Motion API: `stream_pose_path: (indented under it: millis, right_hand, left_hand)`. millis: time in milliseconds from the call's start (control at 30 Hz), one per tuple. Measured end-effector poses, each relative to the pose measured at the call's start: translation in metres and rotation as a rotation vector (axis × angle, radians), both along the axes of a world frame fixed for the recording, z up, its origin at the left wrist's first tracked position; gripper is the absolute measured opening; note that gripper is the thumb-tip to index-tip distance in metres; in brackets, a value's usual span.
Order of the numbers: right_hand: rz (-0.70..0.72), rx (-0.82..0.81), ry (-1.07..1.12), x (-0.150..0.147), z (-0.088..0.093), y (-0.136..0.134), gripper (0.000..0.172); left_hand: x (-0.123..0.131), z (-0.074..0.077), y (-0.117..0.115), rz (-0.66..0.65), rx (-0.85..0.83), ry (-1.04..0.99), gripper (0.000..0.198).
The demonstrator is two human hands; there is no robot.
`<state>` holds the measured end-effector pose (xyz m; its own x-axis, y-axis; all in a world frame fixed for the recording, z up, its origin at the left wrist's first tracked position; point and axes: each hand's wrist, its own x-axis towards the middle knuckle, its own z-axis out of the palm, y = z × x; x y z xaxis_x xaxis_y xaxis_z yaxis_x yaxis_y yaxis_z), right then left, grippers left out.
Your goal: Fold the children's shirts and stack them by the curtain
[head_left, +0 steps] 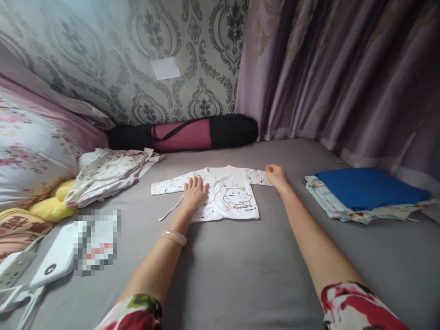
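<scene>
A small white baby shirt point(237, 183) lies spread on the grey bed sheet, both sleeves stretched out sideways. A hippo outline and lettering mark its front, and a thin tie string trails from its left side. My left hand point(195, 191) rests flat on the left half of the shirt, fingers extended, a pale bangle round the wrist. At the cuff of the right sleeve, my right hand point(276, 175) is closed with its fingers curled on the fabric.
Folded cloths topped by a blue one point(371, 188) lie at the right. Left are a clothes pile point(110, 172), a yellow plush point(55, 204), a white device point(60, 254) and a power strip point(17, 270). A long black and maroon bag point(185, 135) lies along the wall.
</scene>
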<state>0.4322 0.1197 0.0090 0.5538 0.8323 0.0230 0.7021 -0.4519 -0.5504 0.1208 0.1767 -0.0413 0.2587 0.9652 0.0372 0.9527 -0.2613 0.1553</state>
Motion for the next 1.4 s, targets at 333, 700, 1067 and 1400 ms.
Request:
stream_pose_path:
  millis: [333,700,1067,1400]
  right_hand:
    - [-0.256,-0.290,-0.121,0.051,-0.014,-0.013,0.042]
    - [-0.268,-0.053,0.149,0.059,-0.015,0.022,0.017]
    - [-0.194,0.453,0.391,0.033,-0.006,0.020,0.016]
    - [-0.254,0.554,0.708,0.053,-0.003,0.008,0.010]
  left_hand:
    - [0.001,0.000,0.000,0.008,-0.013,0.022,0.067]
    - [0.004,0.018,0.007,0.050,0.033,-0.087,0.048]
    - [0.068,0.052,0.039,-0.168,-0.137,-0.048,0.025]
    - [0.077,0.052,0.051,-0.179,-0.280,-0.019,0.019]
